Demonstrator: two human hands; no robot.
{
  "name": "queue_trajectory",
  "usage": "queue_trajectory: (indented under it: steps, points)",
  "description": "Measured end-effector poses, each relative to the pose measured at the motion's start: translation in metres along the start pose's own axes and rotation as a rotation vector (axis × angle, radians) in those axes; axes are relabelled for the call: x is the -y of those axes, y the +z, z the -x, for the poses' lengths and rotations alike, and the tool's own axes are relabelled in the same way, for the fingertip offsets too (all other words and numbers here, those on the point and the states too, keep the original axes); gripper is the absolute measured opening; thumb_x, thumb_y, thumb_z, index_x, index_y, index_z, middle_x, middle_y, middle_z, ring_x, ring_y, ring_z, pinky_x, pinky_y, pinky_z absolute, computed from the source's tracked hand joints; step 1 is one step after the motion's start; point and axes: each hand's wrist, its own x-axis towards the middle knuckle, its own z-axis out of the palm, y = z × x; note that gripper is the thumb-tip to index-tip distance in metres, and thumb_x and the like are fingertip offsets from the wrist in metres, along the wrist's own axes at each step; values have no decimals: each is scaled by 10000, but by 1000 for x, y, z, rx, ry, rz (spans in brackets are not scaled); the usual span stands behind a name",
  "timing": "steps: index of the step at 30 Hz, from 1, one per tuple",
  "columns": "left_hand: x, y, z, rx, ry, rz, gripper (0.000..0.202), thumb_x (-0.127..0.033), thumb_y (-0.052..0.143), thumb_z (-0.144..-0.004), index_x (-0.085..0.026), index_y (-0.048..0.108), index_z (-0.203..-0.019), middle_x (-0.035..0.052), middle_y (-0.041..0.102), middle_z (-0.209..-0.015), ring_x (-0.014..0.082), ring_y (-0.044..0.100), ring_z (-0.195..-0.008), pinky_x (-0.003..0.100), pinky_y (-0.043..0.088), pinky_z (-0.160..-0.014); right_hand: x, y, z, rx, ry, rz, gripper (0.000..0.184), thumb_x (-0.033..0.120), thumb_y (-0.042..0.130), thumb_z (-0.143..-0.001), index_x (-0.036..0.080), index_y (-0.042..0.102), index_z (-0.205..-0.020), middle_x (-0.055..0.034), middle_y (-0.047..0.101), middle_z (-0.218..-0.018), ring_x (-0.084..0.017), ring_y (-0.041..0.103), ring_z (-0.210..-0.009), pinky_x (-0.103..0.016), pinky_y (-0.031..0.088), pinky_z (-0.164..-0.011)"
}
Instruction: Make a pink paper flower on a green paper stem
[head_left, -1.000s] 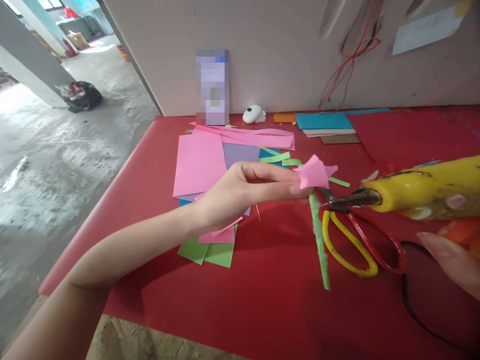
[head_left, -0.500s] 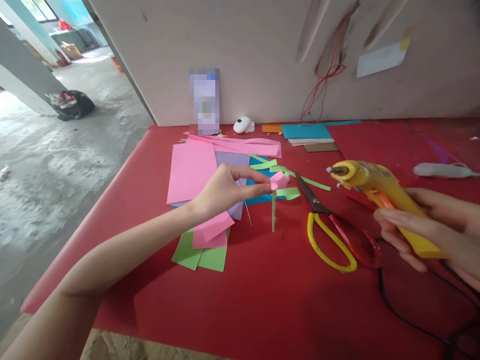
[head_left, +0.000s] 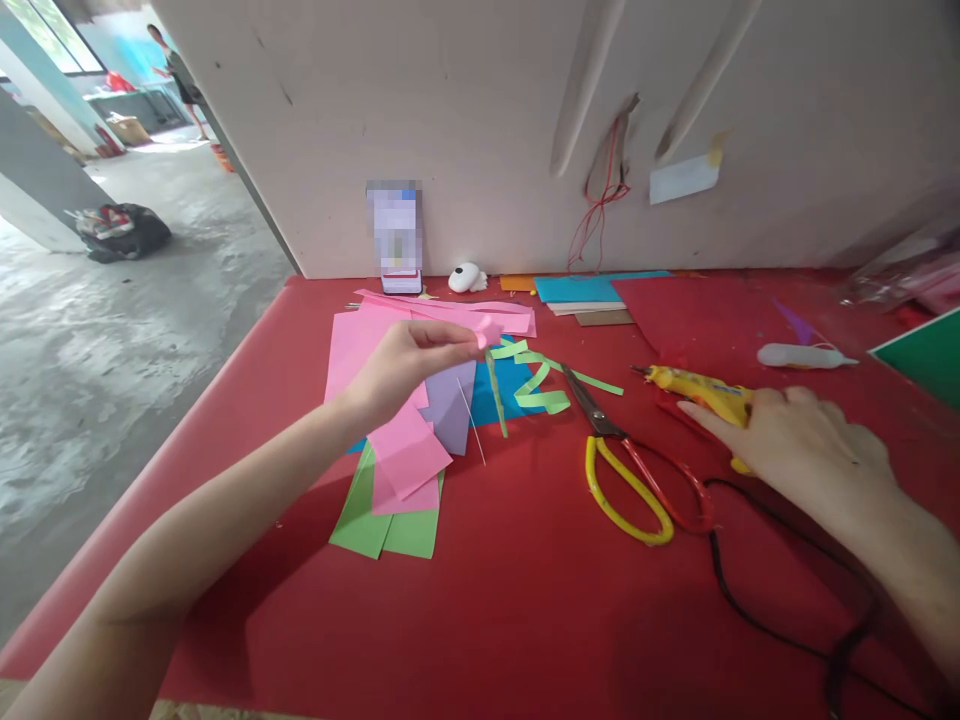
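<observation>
L hand is up over the paper pile, thumb & forefinger pinched tight on a pink paper flower. Its green stem hangs down in front of the blue sheet.

R hand lies palm-down on the yellow glue gun, which sits on the red table w/ nozzle pointing left. The hand covers the grip, so can't tell if the fingers close round it.

Btw the two hands lie scissors w/ yellow & red handles, blades aimed at loose green strips. A black cord loops past the scissor handles & under the R forearm.

Below L hand: pink sheets, purple sheet, green sheets & a thin wire.

By the back wall: blurred phone, small white thing & a stack of coloured card.

A white bottle lies just beyond the R hand, apart from the gun.
</observation>
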Motion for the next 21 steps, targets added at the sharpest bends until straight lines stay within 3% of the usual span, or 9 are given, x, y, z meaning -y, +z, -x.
queue_trajectory:
  steps: [1,2,4,7,10,16,21]
  points:
    - [0,-4,-2,-8,14,29,128,-359,741,-708,-232,744,-692,-3,738,-792,163,659,-885,333,458,-920,10,-4,5,-8,-28,-23,458,553,453,-791,128,624,-787,-349,605,-940,-497,575,-951,-615,404,-698]
    - [1,-8,-5,-8,20,62,114,-344,744,-709,-235,740,-674,-11,726,-763,154,651,-880,330,444,-939,21,-8,9,-6,-93,-73,423,514,422,-815,146,629,-817,-303,620,-1000,-461,563,-1024,-607,410,-791]
    - [1,-12,-8,10,14,127,110,-321,749,-709,-239,729,-639,-26,698,-713,134,633,-861,324,416,-973,48,-12,12,33,-249,-219,326,407,402,-859,189,641,-897,-172,650,-1091,-308,589,-1058,-467,442,-917]
    - [3,-13,-9,42,-17,167,115,-321,756,-704,-242,725,-628,-31,686,-707,124,612,-850,328,386,-991,88,-8,1,119,-398,-383,261,374,464,-877,231,667,-958,-62,676,-1096,-203,621,-989,-348,476,-899]
    - [3,-10,-8,83,-14,201,107,-318,771,-686,-239,727,-629,-31,687,-702,123,610,-828,326,391,-970,116,7,-22,162,-431,-452,234,309,500,-861,196,686,-947,-68,673,-1101,-179,623,-872,-318,500,-793]
    - [-1,-8,-5,173,23,233,105,-296,763,-697,-240,735,-613,-39,693,-684,107,619,-774,299,430,-890,131,27,-45,256,-421,-464,156,284,590,-778,185,710,-788,-59,700,-893,-169,591,-723,-290,460,-629]
    - [-4,-7,-2,231,58,233,69,-284,772,-703,-245,749,-651,-46,697,-691,96,630,-776,275,454,-859,131,30,-44,275,-375,-450,124,246,611,-736,173,709,-752,-82,712,-888,-206,607,-777,-318,452,-680]
